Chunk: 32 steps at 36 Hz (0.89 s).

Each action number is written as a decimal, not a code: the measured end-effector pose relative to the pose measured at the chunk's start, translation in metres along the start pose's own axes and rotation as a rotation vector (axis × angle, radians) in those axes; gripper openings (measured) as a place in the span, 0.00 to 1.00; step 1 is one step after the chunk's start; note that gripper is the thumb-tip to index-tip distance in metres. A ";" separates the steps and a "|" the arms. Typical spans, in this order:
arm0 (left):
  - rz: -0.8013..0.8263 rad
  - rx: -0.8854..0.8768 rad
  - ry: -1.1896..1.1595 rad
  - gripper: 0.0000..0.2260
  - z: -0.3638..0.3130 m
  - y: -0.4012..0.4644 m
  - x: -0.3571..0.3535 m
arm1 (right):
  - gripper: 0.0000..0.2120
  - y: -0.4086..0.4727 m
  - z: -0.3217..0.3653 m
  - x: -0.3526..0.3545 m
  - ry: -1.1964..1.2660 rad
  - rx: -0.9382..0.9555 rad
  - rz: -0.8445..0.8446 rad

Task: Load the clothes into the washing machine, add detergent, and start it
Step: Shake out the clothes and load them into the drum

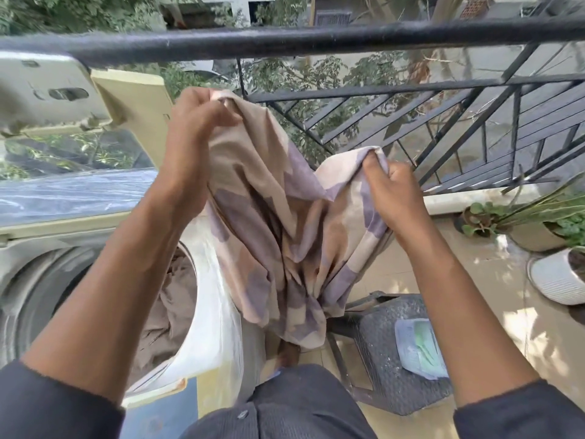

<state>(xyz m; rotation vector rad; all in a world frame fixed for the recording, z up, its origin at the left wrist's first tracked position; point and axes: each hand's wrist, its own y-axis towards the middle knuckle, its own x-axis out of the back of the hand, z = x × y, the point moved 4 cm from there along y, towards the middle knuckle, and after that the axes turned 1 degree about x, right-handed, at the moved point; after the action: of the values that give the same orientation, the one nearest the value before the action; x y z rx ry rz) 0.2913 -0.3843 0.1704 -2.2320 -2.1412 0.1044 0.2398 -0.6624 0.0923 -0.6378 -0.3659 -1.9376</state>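
I hold up a beige cloth with purple and tan patches [278,223] in both hands. My left hand [193,134] grips its upper edge, high at centre. My right hand [392,188] pinches another corner lower and to the right. The cloth hangs down between the top-loading washing machine [218,315] on the left and a dark plastic stool [383,350] on the right. The machine's lid [76,194] stands open, and a brownish garment [167,312] lies in the drum. A pale blue detergent packet [418,350] rests on the stool.
A black metal railing [316,39] runs across in front of me, with trees and a street below. Potted plants [538,229] and a white ribbed pot [557,277] stand on the tiled floor at right. My dark trousers fill the bottom edge.
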 end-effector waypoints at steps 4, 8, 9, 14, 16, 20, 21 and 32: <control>0.200 -0.067 0.166 0.30 0.023 -0.010 -0.009 | 0.23 -0.005 0.011 -0.009 0.140 0.025 0.052; 0.364 -0.207 0.496 0.45 0.047 -0.024 -0.030 | 0.22 -0.027 0.040 -0.027 0.285 0.140 0.224; 0.397 -0.260 0.603 0.46 0.051 -0.027 -0.036 | 0.23 -0.033 0.047 -0.032 0.290 0.192 0.273; 0.372 -0.352 0.866 0.20 0.064 -0.034 -0.049 | 0.21 -0.045 0.066 -0.048 0.226 0.346 0.320; 0.345 -0.338 0.882 0.11 0.067 -0.032 -0.044 | 0.16 -0.041 0.062 -0.046 0.275 0.325 0.316; 0.348 -0.416 0.795 0.07 0.056 -0.034 -0.035 | 0.21 -0.032 0.043 -0.045 0.260 0.301 0.334; 0.361 -0.433 0.774 0.07 0.052 -0.034 -0.034 | 0.22 -0.031 0.037 -0.046 0.232 0.302 0.348; 0.355 -0.493 0.616 0.07 0.015 -0.034 -0.023 | 0.16 -0.039 -0.071 -0.081 -0.089 0.153 0.390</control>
<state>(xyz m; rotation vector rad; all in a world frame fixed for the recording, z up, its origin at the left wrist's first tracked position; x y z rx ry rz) 0.2552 -0.4056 0.1581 -2.4044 -1.5378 -1.0530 0.2127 -0.6216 -0.0117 -0.6434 -0.4077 -1.4990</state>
